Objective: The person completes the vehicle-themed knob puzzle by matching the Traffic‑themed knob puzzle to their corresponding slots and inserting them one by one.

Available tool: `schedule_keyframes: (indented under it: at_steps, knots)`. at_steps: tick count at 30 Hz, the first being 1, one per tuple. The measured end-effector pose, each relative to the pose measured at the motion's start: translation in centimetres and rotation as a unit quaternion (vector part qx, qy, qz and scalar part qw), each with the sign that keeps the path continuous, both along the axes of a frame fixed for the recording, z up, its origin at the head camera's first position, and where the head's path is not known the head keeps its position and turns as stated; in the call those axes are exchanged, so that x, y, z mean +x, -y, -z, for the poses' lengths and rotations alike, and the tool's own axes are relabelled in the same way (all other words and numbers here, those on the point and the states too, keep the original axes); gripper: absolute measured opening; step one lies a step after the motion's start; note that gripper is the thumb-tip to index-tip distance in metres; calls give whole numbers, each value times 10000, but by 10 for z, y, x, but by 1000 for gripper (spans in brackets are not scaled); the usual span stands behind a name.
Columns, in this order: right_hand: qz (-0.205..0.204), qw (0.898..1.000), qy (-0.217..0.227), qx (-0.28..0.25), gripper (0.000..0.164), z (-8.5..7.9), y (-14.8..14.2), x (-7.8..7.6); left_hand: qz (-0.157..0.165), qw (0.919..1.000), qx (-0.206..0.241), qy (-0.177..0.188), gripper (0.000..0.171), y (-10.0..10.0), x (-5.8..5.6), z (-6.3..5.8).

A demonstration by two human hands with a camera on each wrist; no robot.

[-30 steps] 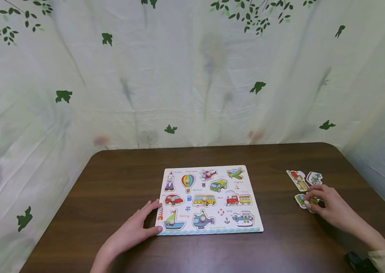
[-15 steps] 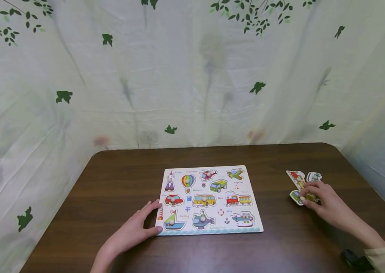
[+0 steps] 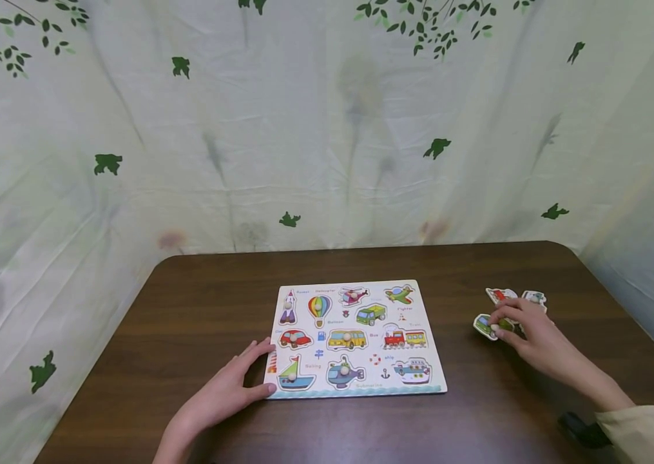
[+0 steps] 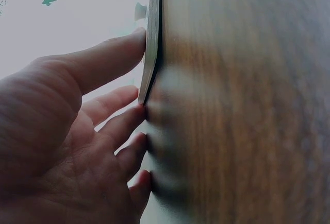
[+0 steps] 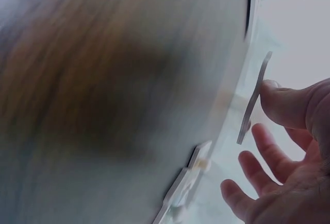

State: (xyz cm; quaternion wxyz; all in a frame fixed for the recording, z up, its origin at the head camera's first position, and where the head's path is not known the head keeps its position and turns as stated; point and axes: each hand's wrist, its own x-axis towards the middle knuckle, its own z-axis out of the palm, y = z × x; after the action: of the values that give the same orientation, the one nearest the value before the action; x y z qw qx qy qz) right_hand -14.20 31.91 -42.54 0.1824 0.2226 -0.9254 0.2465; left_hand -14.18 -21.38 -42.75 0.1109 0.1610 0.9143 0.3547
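A white puzzle board [image 3: 381, 380] with colourful vehicle pictures lies at the middle of the table. My left hand [image 3: 225, 381] rests against its left side, fingers spread and fairly straight. In the left wrist view the thumb touches the edge of the board [image 4: 152, 33]. To the right of the board, my right hand [image 3: 544, 341] pinches a small puzzle piece [image 3: 482, 327] with a green vehicle on it. The right wrist view shows that piece [image 5: 255, 100] edge-on, raised above the tabletop. Just behind the right hand lie more puzzle pieces [image 3: 499, 295], partly hidden by it.
The dark brown wooden table [image 3: 199, 296] has rounded far corners. Behind it hangs a pale curtain [image 3: 315, 129] printed with leaves. A dark object [image 3: 584, 430] sits at the right wrist, beside a cream sleeve [image 3: 642, 432].
My right hand has moved left and slightly away from me, carrying the green vehicle piece out from beside the other pieces. The left hand and the board have stayed put.
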Motion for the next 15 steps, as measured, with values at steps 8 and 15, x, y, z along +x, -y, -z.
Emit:
schedule_keyframes:
  at_steps: [8,15]
  knots:
    - [-24,10000,0,-30,35,-1,11,-6,15,10000,-6,-33,69,1,0,1]
    - [-323,9986,-370,-203,38,1,20,-15,24,10000,-38,-60,67,1,1,1]
